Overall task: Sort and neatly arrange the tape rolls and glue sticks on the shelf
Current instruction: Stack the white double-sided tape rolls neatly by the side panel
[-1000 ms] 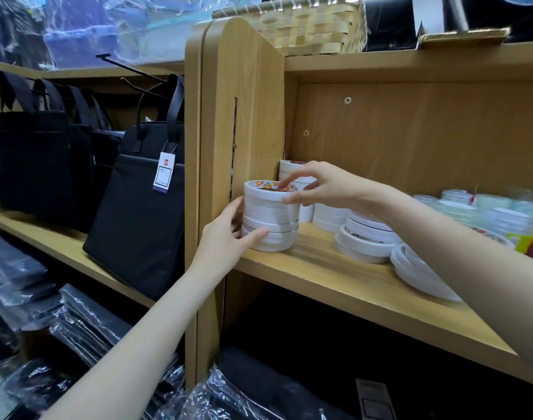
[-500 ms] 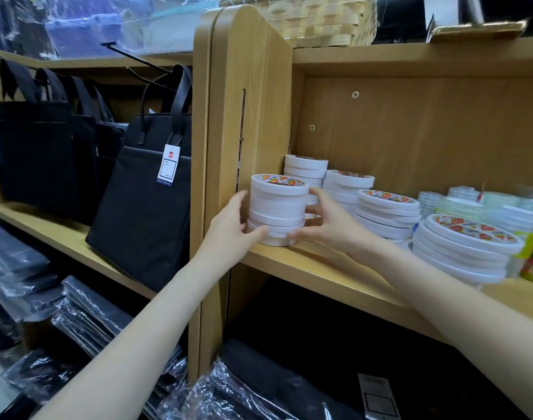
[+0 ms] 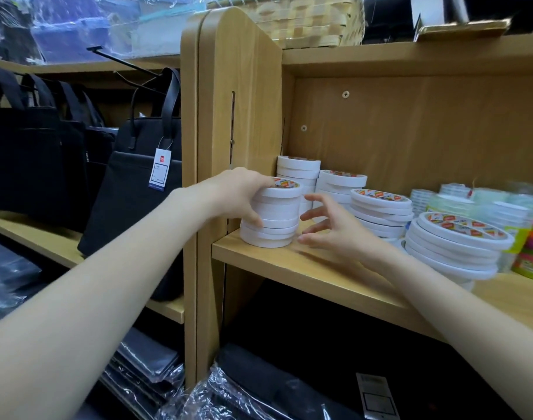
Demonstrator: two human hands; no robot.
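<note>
Left hand (image 3: 238, 195) has its grip clamped on the front stack (image 3: 271, 215) of white tape rolls: fingers curl over the top rim and the thumb presses the side low down. Right hand (image 3: 335, 228) is beside the stack with its grip apart, fingers spread toward the rolls but seemingly not touching them.

That stack stands at the near left corner of the shelf (image 3: 320, 268), close against the side panel (image 3: 241, 95). Behind it, toward the back wall, stand two taller stacks (image 3: 298, 171); to its right sit wider, flatter rolls (image 3: 380, 212) and a larger pile (image 3: 459, 244) near the shelf's front edge. Further right are blurred clear tapes (image 3: 471, 204) and green packs (image 3: 532, 247); I cannot tell whether these are glue sticks.

The rolls look light and stiff, but loose on one another, and the lower ones sit slightly off line, so a push at the top would likely shear the stack. Holding it from both sides, low and high together, seems the safest way to square or slide it. Smooth paper faces may slip.

Top faces carry red, yellow and blue diamond labels; the writing is too small to read. A white tag (image 3: 160, 168) with a red mark hangs on a black bag (image 3: 138, 189) left of the panel, also unreadable.
</note>
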